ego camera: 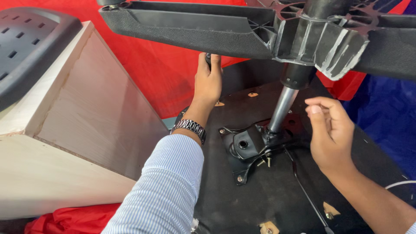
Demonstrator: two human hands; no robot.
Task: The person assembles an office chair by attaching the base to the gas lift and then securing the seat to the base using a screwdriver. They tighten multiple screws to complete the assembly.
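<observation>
Two hands steady it: left hand [208, 80] clenched round a black handle [208, 58], right hand [331, 132] loosely curled, empty, beside the gas cylinder [281, 108] on the upturned seat [260, 203], so the heavy star base [299, 37] overhead could tip.

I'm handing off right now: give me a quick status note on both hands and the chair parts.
Left hand grips a dark handle at the far edge of the upturned seat underside.
Right hand is open and empty, beside the gas lift cylinder.
Done: mechanism plate lies on the seat, cylinder seated in it, star base on top.
Left: one loose screw lies by the plate.
</observation>
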